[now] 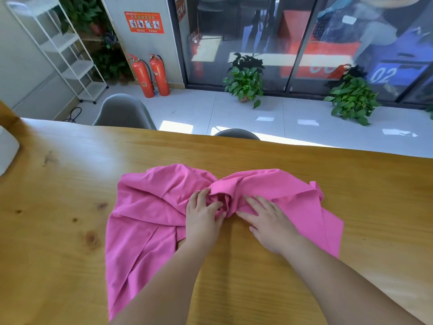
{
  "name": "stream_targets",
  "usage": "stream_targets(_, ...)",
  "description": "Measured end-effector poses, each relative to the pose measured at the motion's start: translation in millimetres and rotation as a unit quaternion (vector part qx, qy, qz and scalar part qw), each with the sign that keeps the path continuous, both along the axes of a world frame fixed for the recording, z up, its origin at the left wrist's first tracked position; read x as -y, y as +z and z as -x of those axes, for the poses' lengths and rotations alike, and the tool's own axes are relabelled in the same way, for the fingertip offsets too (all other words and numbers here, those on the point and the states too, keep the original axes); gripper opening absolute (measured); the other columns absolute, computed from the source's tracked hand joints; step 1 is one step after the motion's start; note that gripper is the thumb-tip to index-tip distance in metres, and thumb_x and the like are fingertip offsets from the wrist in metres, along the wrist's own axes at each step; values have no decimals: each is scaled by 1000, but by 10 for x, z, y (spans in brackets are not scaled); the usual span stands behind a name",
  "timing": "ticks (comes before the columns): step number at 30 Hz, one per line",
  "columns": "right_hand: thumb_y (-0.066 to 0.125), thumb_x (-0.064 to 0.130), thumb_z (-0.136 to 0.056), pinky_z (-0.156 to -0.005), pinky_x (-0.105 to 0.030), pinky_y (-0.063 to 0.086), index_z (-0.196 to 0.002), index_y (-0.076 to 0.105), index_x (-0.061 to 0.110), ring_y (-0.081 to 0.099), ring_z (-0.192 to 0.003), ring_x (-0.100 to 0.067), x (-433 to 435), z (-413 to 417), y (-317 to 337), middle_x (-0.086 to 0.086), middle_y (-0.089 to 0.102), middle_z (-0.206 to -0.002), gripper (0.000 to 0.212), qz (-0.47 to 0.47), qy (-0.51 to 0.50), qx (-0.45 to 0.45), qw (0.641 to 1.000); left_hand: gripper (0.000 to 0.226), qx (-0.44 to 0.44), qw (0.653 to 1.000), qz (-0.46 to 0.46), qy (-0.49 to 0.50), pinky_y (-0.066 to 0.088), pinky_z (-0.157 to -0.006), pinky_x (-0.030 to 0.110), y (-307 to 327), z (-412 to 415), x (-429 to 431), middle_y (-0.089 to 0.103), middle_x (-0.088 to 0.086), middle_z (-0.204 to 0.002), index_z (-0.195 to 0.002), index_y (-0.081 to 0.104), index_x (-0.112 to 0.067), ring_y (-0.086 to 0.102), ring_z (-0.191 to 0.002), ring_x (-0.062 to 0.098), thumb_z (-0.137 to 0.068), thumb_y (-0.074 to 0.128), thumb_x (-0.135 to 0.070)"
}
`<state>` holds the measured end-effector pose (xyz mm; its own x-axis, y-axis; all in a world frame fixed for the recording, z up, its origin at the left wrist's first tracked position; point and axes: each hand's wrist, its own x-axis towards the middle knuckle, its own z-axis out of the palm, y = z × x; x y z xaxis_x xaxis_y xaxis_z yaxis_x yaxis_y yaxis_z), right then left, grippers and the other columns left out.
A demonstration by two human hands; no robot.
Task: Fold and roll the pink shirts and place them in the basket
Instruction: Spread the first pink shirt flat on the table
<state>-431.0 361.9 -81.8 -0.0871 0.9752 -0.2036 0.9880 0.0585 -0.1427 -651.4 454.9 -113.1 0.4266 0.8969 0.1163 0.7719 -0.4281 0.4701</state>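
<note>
A pink shirt (150,207) lies crumpled on the wooden table (363,207), spread left and right with a bunched knot of cloth at its middle. My left hand (203,216) rests on that bunch, its fingers curled into the folds and gripping the cloth. Just right of the bunch, my right hand (267,221) lies flat on the shirt with its fingers straight and spread, pressing the cloth down. No basket shows in the head view.
A white object (7,148) sits at the table's far left edge. Two grey chairs (124,113) stand behind the table's far side. Beyond are a white shelf rack (65,50), two red fire extinguishers (152,76) and potted plants (246,80) by glass doors.
</note>
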Motion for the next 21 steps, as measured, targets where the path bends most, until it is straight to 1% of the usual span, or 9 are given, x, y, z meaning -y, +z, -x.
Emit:
stream_targets(3, 56, 38, -105, -131, -53, 13, -160, 31, 52, 5, -163, -33, 50, 35, 40, 0, -3, -178, 62, 19, 27, 20, 999, 8, 51, 999, 12, 6, 42, -109, 56, 31, -43, -73, 55, 0, -149, -95, 79, -34, 40, -138, 33, -88, 79, -31)
stream_targets(6, 55, 38, -105, -131, -52, 11, -166, 20, 43, 1, -163, -31, 35, 113, 41, 3, -7, -178, 71, 13, 29, 29, 999, 4, 109, 993, 28, -19, 41, -111, 52, 164, 16, -81, 52, -5, -149, -98, 74, -34, 37, -139, 27, -94, 72, -33)
stream_targets(8, 56, 34, -103, -131, -50, 15, -168, 19, 34, 5, -163, -29, -16, 185, 64, 6, 2, -178, 75, -2, 9, 14, 1000, 3, 136, 990, 30, -30, 42, -109, 47, 288, 73, -56, 51, -7, -148, -99, 71, -32, 37, -140, 23, -96, 71, -32)
stream_targets(12, 61, 23, -98, -124, -48, 33, -161, 40, 23, 31, -155, -26, -64, 280, 161, 5, 34, -169, 67, -56, -36, -13, 998, 3, 140, 990, 16, 0, 46, -100, 42, 481, 232, 0, 53, -9, -135, -97, 66, -26, 41, -129, 20, -95, 64, -24)
stream_targets(15, 74, 24, -94, -101, -44, 54, -128, 71, 21, 61, -125, -25, 23, 226, 260, 3, 69, -132, 35, -149, -63, -15, 987, 4, 133, 991, -4, 16, 45, -89, 40, 591, 385, 83, 57, -9, -109, -96, 63, -22, 47, -106, 18, -96, 60, -19)
stream_targets(17, 85, 24, -84, -79, -39, 57, -100, 77, 22, 68, -98, -23, 177, 121, 329, 5, 73, -100, 18, -186, -94, -10, 978, 7, 132, 991, 11, 22, 42, -77, 38, 650, 468, 156, 58, -13, -94, -95, 60, -24, 52, -90, 17, -98, 58, -18)
stream_targets(18, 87, 22, -82, -71, -37, 55, -95, 75, 23, 67, -91, -22, 276, 56, 381, 6, 71, -93, 17, -176, -116, -10, 977, 8, 129, 991, 21, 23, 42, -73, 37, 670, 501, 199, 59, -14, -90, -95, 59, -25, 54, -85, 16, -99, 58, -19)
stream_targets(19, 84, 21, -85, -68, -37, 52, -98, 72, 25, 67, -90, -22, 379, -8, 432, 6, 71, -92, 18, -155, -142, -9, 978, 8, 120, 992, 25, 21, 43, -71, 37, 692, 528, 246, 60, -14, -89, -95, 58, -27, 57, -82, 15, -101, 57, -21)
stream_targets(21, 74, 26, -95, -69, -36, 49, -123, 62, 29, 70, -99, -23, 585, -128, 489, 6, 72, -106, 31, -109, -175, 1, 978, 9, 83, 996, 14, 5, 44, -70, 39, 694, 590, 342, 61, -13, -85, -93, 56, -28, 57, -77, 15, -101, 56, -24)
